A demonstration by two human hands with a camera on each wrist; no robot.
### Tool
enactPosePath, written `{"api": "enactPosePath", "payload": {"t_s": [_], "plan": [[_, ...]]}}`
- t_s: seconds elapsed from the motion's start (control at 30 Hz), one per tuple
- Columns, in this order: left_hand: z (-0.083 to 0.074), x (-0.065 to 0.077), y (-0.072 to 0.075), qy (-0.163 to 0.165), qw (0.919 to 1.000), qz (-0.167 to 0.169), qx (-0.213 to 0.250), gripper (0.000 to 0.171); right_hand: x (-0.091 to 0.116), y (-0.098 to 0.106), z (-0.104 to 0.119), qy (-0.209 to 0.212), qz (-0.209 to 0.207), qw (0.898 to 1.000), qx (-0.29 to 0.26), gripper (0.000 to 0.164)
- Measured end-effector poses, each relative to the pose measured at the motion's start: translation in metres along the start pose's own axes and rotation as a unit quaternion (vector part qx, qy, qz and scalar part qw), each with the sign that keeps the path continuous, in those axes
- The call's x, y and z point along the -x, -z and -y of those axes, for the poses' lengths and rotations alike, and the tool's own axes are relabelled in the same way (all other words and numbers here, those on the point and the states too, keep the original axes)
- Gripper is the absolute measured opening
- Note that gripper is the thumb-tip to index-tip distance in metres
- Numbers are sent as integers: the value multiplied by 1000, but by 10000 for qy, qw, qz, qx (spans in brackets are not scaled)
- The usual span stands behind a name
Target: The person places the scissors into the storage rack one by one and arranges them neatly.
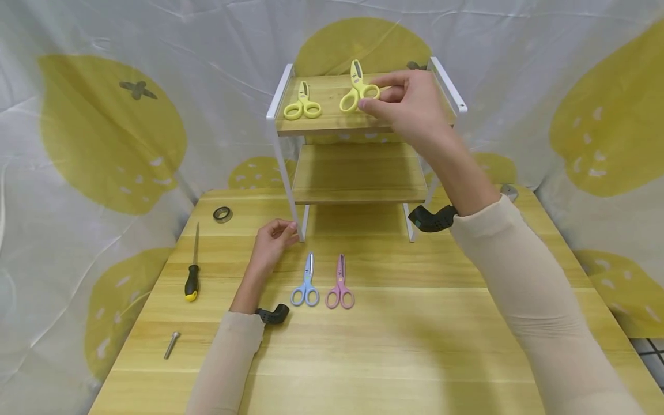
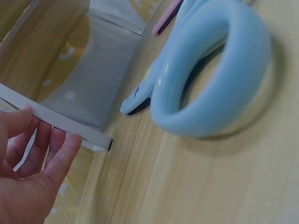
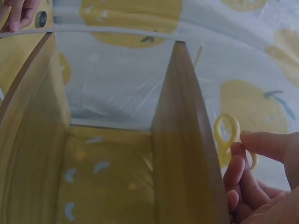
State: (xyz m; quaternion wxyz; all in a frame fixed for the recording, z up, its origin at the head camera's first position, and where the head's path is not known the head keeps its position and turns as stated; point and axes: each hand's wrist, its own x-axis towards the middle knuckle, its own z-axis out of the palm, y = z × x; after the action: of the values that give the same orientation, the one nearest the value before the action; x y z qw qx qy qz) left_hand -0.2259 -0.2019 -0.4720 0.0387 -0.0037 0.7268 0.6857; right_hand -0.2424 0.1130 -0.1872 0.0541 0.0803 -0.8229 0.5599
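Above the top board of a small white-framed shelf rack [image 1: 363, 190], my right hand [image 1: 412, 104] pinches yellow scissors [image 1: 349, 102] by one finger loop, blades pointing up and away. In the right wrist view the thumb and fingers hold that yellow loop [image 3: 227, 128] beside the board. A second pair of yellow scissors [image 1: 303, 106] lies at the left of the top board. Down at the table, my left hand [image 1: 271, 245] holds the rack's front left leg [image 2: 70, 123] between thumb and fingers. Blue scissors [image 1: 306, 285] and pink scissors [image 1: 340, 288] lie in front of the rack.
On the table's left side are a roll of black tape [image 1: 222, 215], a screwdriver [image 1: 192, 276] with a black and yellow handle, and a metal bolt [image 1: 172, 344]. A grey object [image 1: 509, 192] sits at the back right. A lemon-print curtain [image 1: 218, 69] hangs behind.
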Motion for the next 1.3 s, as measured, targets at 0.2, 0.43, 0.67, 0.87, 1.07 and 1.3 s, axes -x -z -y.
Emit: {"api": "enactPosePath", "payload": {"t_s": [0.2, 0.43, 0.67, 0.87, 1.07, 1.3], "plan": [[-1, 1, -3, -2, 10000, -28, 13, 43, -17, -13, 3, -335, 74, 9989, 317, 56], [-3, 2, -3, 4, 10000, -54, -41, 45, -25, -21, 4, -420, 158, 9959, 784, 55], [-3, 2, -3, 2, 10000, -23, -50, 45, -26, -20, 2, -235, 331, 9846, 1703, 52], [-3, 1, -3, 36, 10000, -11, -38, 45, -26, -18, 2, -183, 515, 9790, 1966, 55], [-3, 0, -3, 64, 10000, 1, -44, 43, -20, -14, 3, -218, 371, 9822, 1828, 63], [-2, -2, -2, 30, 10000, 11, -14, 47, 5, -3, -1, 222, -206, 9887, 1470, 52]]}}
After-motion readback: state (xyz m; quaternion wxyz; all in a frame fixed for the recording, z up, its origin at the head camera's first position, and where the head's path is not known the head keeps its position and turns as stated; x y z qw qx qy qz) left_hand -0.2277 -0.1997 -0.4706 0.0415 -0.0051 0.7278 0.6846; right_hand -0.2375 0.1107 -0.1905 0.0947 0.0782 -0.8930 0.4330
